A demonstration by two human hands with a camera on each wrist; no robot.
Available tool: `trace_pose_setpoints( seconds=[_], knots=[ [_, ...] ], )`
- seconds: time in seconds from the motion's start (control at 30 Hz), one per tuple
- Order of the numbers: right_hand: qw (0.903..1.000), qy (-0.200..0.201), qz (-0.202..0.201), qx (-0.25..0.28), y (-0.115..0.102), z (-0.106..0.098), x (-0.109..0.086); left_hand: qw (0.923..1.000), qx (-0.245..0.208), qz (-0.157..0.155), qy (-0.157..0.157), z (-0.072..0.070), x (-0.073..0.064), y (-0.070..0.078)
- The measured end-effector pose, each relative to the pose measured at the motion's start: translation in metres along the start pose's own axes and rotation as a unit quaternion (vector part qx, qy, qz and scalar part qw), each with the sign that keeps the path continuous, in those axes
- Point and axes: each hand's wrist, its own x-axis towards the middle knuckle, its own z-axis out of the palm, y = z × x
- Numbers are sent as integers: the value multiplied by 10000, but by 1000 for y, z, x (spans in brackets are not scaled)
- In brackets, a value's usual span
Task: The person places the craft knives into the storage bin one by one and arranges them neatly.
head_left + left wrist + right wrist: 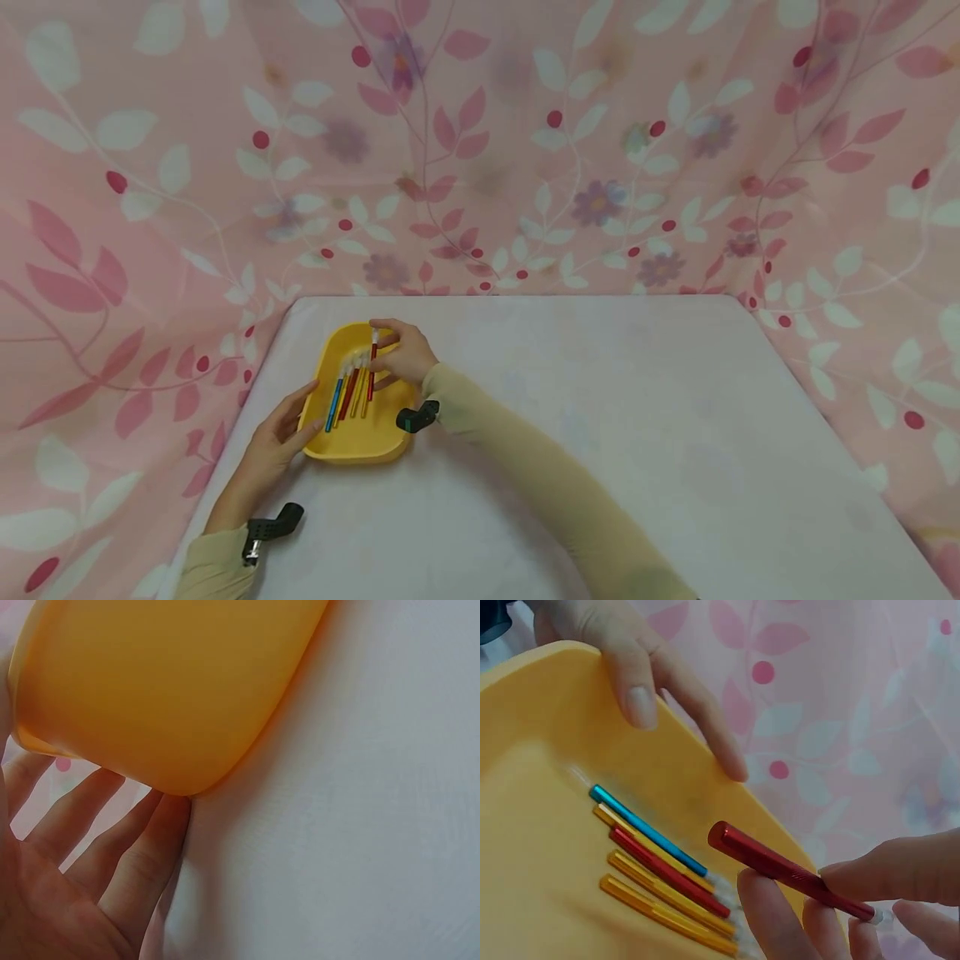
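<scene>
My left hand (272, 443) grips the left rim of a yellow plastic tray (356, 448), thumb over the edge and fingers along the outer wall. Above the tray's right part, my right hand (408, 354) pinches a red craft knife (772, 862) with a knurled metal handle and a pale cap. The cap end points toward the tray's far side. Lying side by side in the tray are a blue craft knife (649, 829), another red craft knife (667, 871) and several gold craft knives (671, 921), all with pale caps. Their blades cannot be made out.
The tray stands at the left of a white-covered table (600, 433). Pink floral cloth (480, 150) hangs behind and on both sides. Dark wrist cameras are strapped to the left sleeve (213, 567) and the right sleeve (540, 483).
</scene>
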Motion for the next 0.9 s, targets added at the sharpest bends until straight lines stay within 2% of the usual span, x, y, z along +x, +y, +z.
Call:
trace_pose_setpoints(
  seconds=[0.13, 0.37, 0.67, 0.9],
  knots=[
    [9998, 71, 137, -116, 5, 18, 5, 9999, 12, 95, 40, -1, -2, 1],
    [9973, 503, 367, -400, 17, 45, 16, 9998, 5, 187, 69, -3, -5, 1],
    [9853, 709, 878, -1285, 36, 60, 41, 9995, -65, 268, 135, -1, -4, -2],
    [9773, 707, 887, -1791, 38, 67, 42, 9992, -174, 345, 110, 1, -2, -2]
  ],
)
